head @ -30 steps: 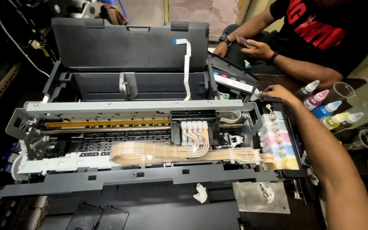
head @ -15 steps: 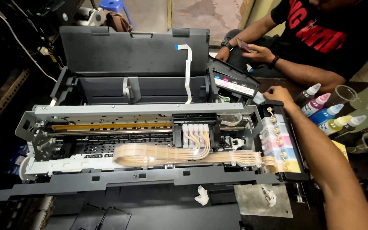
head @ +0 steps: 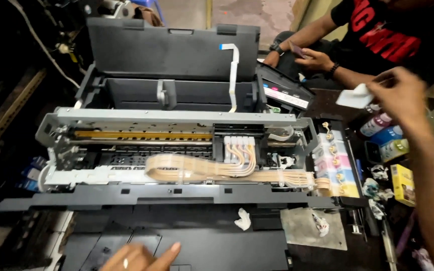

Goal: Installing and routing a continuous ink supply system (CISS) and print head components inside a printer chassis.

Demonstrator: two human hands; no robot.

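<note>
Opened printer (head: 177, 150), right hand (head: 398, 95) w/ tissue (head: 355, 96)

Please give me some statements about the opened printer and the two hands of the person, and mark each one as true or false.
1. The right hand holds a small white tissue. True.
2. The left hand grips the bundle of ink tubes. False: it rests on the black front tray, below the tubes.
3. The printer has its cover off, so the carriage shows. True.
4. The ink tanks sit on the printer's left side. False: they are on its right side.
</note>
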